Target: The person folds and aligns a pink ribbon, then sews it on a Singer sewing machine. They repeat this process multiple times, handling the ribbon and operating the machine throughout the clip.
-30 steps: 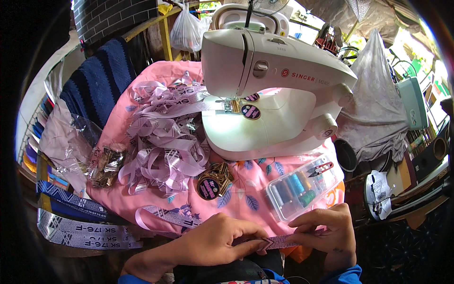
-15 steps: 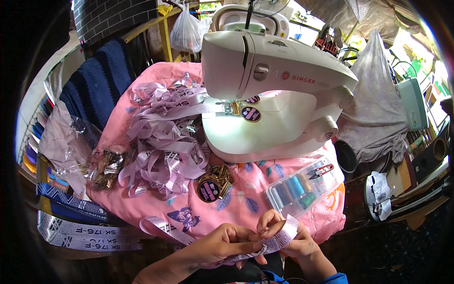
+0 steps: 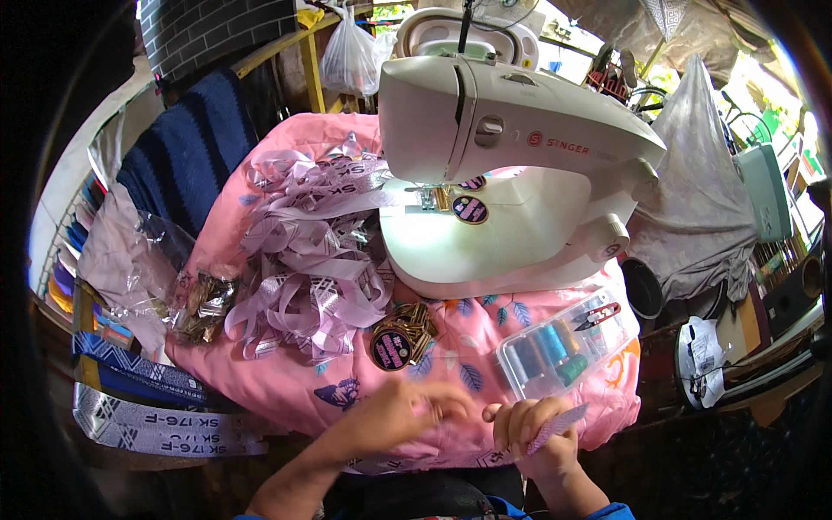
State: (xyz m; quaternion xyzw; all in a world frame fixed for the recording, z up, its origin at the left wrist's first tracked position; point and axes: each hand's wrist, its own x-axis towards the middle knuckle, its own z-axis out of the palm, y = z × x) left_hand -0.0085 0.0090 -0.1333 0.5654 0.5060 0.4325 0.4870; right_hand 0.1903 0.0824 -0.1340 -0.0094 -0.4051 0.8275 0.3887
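Observation:
My right hand [image 3: 533, 433] is closed on a piece of lilac ribbon [image 3: 559, 425] near the front edge of the pink cloth [image 3: 468, 373]. My left hand [image 3: 399, 414] is blurred just to its left, over the cloth, and what it holds I cannot tell. A clear plastic box of thread spools [image 3: 559, 351] lies right behind my right hand. A round dark badge with gold medals [image 3: 399, 338] sits behind my left hand. A white sewing machine [image 3: 511, 173] stands at the back, and a heap of lilac ribbons [image 3: 312, 251] lies to its left.
A clear bag of gold pieces [image 3: 199, 299] lies at the left of the cloth. Patterned ribbon strips [image 3: 165, 407] hang at the lower left. Small red-handled snips [image 3: 598, 314] rest on the thread box. A grey cloth [image 3: 702, 199] is draped at the right.
My hands have come apart: the left has moved left and up over the cloth, and the right now holds the ribbon end alone.

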